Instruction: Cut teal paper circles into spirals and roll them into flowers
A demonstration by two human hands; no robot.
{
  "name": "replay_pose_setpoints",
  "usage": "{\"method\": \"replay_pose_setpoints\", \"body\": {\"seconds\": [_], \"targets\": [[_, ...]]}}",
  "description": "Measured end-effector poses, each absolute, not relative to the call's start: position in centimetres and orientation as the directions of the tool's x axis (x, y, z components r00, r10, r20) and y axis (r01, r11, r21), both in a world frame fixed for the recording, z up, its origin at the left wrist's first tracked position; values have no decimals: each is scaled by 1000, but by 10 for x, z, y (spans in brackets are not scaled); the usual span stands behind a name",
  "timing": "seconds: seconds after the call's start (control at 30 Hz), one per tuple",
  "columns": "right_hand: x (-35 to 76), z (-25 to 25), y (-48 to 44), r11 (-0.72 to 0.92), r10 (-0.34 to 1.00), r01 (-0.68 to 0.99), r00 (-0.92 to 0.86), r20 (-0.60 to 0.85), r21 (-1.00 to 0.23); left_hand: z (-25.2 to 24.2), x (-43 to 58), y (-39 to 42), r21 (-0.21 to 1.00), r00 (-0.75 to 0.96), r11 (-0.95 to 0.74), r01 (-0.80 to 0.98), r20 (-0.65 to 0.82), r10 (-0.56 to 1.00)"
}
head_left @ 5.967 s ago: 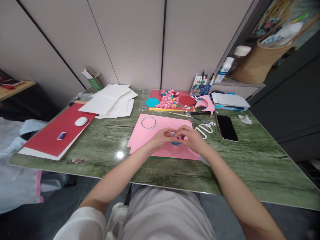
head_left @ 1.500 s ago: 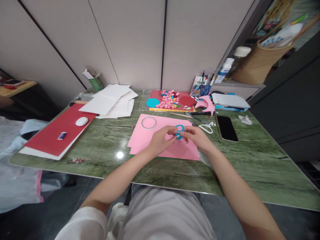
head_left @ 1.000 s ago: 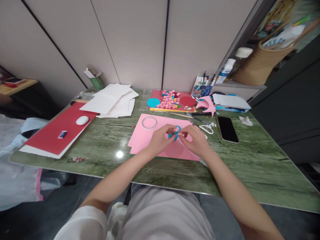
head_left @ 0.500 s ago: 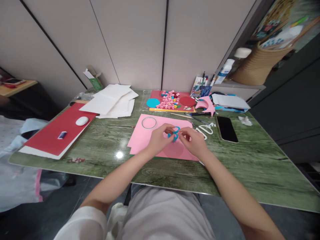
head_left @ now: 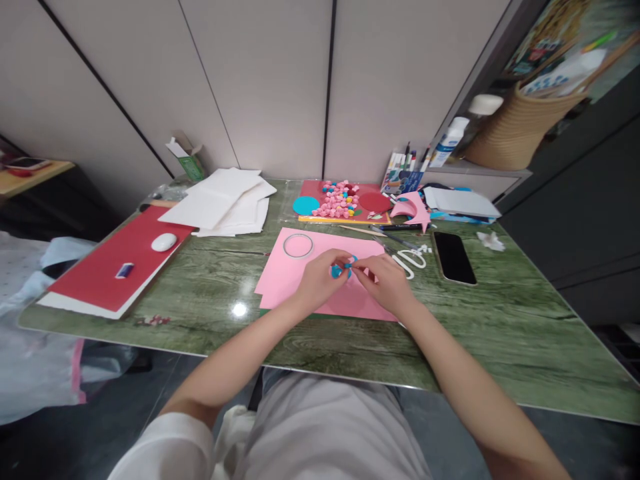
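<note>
Both hands meet over a pink paper sheet [head_left: 293,273] on the green table [head_left: 500,320]. My left hand [head_left: 320,280] and my right hand [head_left: 385,283] pinch a small blue paper strip [head_left: 340,269] between their fingertips; the strip is rolled up tight. A clear ring [head_left: 298,245] lies on the pink sheet just beyond my left hand. White scissors [head_left: 413,259] lie to the right of my right hand.
A black phone [head_left: 453,257] lies right of the scissors. A red sheet [head_left: 345,199] with several small paper rolls is at the back, beside pens and a pink scrap [head_left: 413,205]. White paper stack [head_left: 223,200] and a red board [head_left: 107,263] with a white mouse [head_left: 164,242] are on the left.
The blue strip, a loose open loop a moment ago, is now curled smaller between my fingertips. My hands have stayed over the pink sheet, drawing closer together.
</note>
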State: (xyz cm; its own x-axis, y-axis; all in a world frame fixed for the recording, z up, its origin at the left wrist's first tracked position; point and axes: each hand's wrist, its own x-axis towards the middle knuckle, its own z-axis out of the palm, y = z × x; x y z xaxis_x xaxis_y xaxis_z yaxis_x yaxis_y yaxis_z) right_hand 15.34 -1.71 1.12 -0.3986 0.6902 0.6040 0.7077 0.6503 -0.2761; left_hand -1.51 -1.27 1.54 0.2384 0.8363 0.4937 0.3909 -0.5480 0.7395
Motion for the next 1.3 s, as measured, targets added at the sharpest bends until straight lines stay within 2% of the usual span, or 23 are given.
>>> {"method": "replay_pose_setpoints", "body": {"seconds": [0.53,0.8,0.93,1.13,1.3], "targets": [[155,14,-16,707,649,658,-456,609,-260,16,-13,-13,749,261,-521,409,452,853],[157,11,-15,707,624,676,-460,632,-207,20,-13,-17,775,257,-518,363,451,855],[157,9,-13,706,609,685,-460,647,-178,21,-13,-18,849,241,-474,235,421,874],[158,8,-12,710,580,691,-465,668,-135,13,-13,-12,964,253,-262,-50,266,930],[160,7,-11,721,555,687,-490,672,-95,10,-13,-9,976,246,-204,-81,218,944]]}}
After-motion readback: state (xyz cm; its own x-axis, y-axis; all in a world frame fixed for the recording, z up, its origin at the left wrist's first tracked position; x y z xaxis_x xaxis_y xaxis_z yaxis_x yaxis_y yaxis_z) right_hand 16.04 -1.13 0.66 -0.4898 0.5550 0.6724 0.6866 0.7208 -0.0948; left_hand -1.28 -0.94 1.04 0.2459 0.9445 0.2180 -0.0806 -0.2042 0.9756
